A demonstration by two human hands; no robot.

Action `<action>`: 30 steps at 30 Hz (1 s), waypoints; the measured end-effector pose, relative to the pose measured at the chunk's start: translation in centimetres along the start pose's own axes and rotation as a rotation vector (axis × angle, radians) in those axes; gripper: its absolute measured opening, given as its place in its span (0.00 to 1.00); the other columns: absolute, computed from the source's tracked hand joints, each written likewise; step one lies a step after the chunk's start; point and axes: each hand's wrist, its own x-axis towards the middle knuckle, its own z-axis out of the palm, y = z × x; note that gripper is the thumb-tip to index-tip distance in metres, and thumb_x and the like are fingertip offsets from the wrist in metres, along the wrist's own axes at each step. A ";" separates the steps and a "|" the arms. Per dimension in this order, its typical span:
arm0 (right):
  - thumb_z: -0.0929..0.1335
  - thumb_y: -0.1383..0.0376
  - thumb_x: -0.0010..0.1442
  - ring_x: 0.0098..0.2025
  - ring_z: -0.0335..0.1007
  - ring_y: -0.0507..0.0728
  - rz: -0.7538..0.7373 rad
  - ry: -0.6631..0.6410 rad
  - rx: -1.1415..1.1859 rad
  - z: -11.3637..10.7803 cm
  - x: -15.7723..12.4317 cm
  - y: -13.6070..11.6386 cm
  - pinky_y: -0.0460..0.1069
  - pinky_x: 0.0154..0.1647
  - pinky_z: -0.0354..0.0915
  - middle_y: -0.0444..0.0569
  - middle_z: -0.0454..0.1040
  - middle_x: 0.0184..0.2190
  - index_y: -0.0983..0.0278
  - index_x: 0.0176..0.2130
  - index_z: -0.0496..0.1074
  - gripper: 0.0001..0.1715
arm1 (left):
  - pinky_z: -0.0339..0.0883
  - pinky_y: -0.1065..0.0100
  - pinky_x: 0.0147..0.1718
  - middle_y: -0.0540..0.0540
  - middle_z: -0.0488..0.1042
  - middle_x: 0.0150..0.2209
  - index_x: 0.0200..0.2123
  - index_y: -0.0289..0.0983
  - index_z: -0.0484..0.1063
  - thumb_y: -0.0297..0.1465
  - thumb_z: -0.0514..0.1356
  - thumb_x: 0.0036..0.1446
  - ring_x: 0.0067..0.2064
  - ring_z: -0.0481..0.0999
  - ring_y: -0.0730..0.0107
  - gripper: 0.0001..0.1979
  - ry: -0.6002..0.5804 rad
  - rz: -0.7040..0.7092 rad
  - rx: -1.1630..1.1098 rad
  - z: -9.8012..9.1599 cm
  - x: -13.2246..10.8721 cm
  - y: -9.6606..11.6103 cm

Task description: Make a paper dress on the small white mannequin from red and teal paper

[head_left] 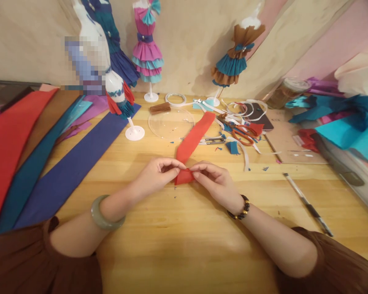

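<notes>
Wooden table [184, 245], centre. Left hand [156, 173]: thumb and forefinger closed tight on the left corner of the folded near end of the red paper strip [194, 139]. The rest of the strip lies flat, with its long axis running away from the hands and up to the right. Its far end points toward the scissors [242, 134]. Right hand [216, 181]: fingertips closed on the fold's right corner. Judgement: very light, soft, creases and tears easily, not slippery. Hold the edges by the fold with light pressure.
</notes>
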 end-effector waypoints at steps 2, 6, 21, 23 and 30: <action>0.72 0.61 0.56 0.28 0.68 0.52 0.003 0.017 -0.017 0.1 0.0 0.2 0.48 0.29 0.66 0.46 0.75 0.28 0.62 0.36 0.78 0.08 | 0.68 0.70 0.31 0.47 0.80 0.33 0.34 0.37 0.80 0.33 0.62 0.50 0.33 0.76 0.69 0.09 0.018 -0.003 0.010 0.3 -0.2 0.2; 0.73 0.62 0.55 0.27 0.68 0.52 -0.001 0.037 -0.025 0.2 0.0 0.6 0.48 0.30 0.66 0.46 0.75 0.27 0.62 0.37 0.77 0.09 | 0.68 0.70 0.29 0.47 0.79 0.30 0.34 0.37 0.80 0.38 0.67 0.46 0.31 0.74 0.69 0.13 0.038 -0.007 0.023 0.9 -0.4 0.5; 0.72 0.63 0.57 0.33 0.73 0.55 -0.112 0.082 -0.142 0.0 0.0 0.7 0.51 0.34 0.71 0.48 0.79 0.32 0.59 0.38 0.81 0.07 | 0.73 0.69 0.37 0.47 0.82 0.35 0.35 0.38 0.81 0.32 0.65 0.50 0.36 0.79 0.67 0.08 0.079 0.037 0.034 0.6 -0.2 -0.1; 0.72 0.64 0.57 0.34 0.74 0.55 -0.110 0.086 -0.136 0.0 0.0 0.6 0.51 0.35 0.71 0.48 0.80 0.33 0.59 0.37 0.81 0.06 | 0.73 0.69 0.37 0.47 0.83 0.36 0.35 0.38 0.81 0.31 0.65 0.50 0.36 0.80 0.67 0.08 0.082 0.037 0.035 0.6 -0.2 -0.1; 0.73 0.64 0.56 0.30 0.71 0.53 -0.106 0.082 -0.118 0.1 0.0 0.6 0.49 0.31 0.68 0.46 0.77 0.29 0.60 0.37 0.81 0.06 | 0.74 0.68 0.38 0.47 0.83 0.36 0.36 0.37 0.81 0.31 0.65 0.50 0.37 0.80 0.67 0.09 0.096 0.020 0.020 0.5 -0.1 -0.3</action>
